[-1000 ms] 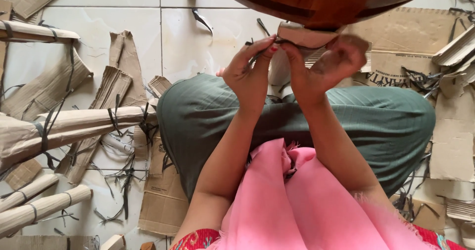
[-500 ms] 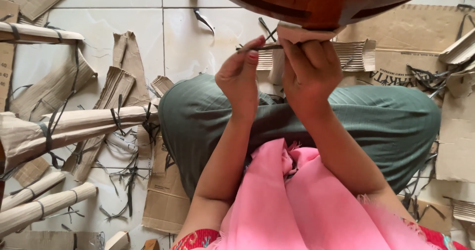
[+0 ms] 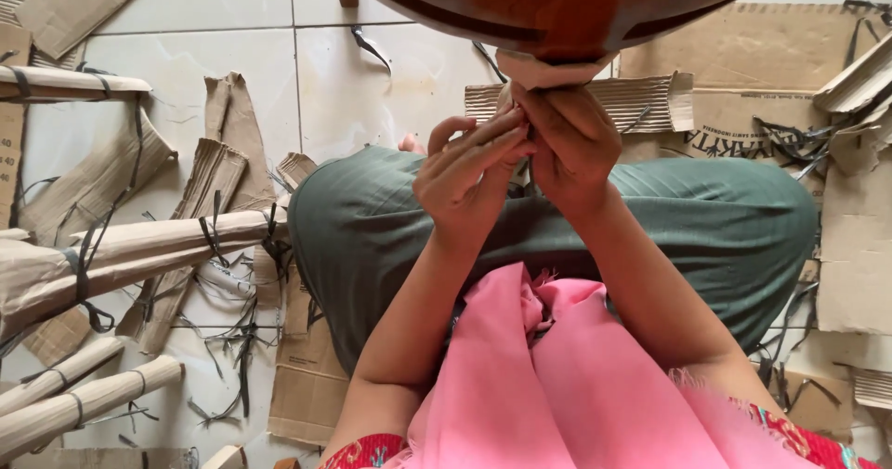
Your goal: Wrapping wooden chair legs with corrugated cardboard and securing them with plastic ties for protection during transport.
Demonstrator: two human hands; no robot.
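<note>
1. The left hand (image 3: 469, 176) has its fingers extended and pressed together, tips touching the right hand.
2. The right hand (image 3: 569, 144) is curled shut around a paper-wrapped piece (image 3: 548, 70) (only the wrapped end shows above the knuckles).
3. The wrapped piece sits directly under the dark wooden furniture part (image 3: 557, 5), above the green-clad lap (image 3: 706, 218).
4. Wrapped legs (image 3: 139, 246) bound with black straps lie on the tiled floor (image 3: 232, 23) to the left, among cardboard scraps (image 3: 743, 88).

One head-worn camera looks steeply down, close over the hands (image 3: 520, 162) and lap.
</note>
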